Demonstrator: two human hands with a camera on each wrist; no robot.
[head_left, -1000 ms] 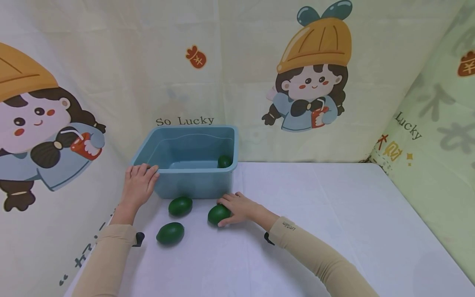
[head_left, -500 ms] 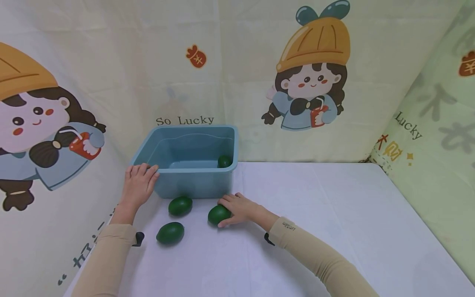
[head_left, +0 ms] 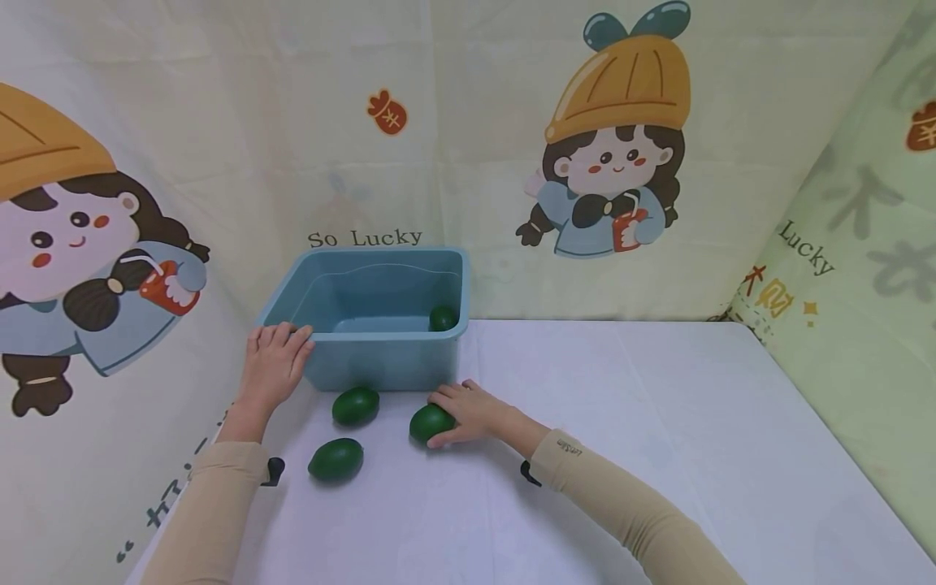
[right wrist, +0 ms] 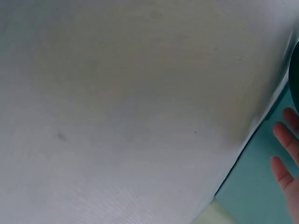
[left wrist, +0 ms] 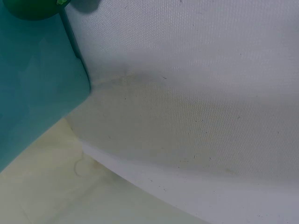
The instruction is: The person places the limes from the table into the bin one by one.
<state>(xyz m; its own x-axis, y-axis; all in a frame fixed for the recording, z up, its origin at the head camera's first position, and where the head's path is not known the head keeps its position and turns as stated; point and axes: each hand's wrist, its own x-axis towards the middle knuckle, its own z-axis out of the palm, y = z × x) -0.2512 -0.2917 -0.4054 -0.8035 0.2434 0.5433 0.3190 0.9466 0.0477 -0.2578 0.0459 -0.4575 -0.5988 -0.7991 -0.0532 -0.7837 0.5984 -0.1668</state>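
Left hand (head_left: 272, 367) hooked on bin (head_left: 380, 361), near left, likely steadying it; right hand (head_left: 477, 413) gripping rightmost fruit (head_left: 428, 425) on desk (head_left: 629, 406).

Behind and beside the white counter (head_left: 621, 398) hangs pale cloth (head_left: 483, 65) printed with two cartoon figures (head_left: 620, 89), red pouches (head_left: 387, 112) and dark lettering (head_left: 387, 238).

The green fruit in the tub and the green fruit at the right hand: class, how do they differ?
The tub fruit sits inside the blue tub; the other fruit is outside, in front of the tub. The right hand grips the other fruit; no hand touches the tub fruit. Both are dark green, rounded and partly hidden.
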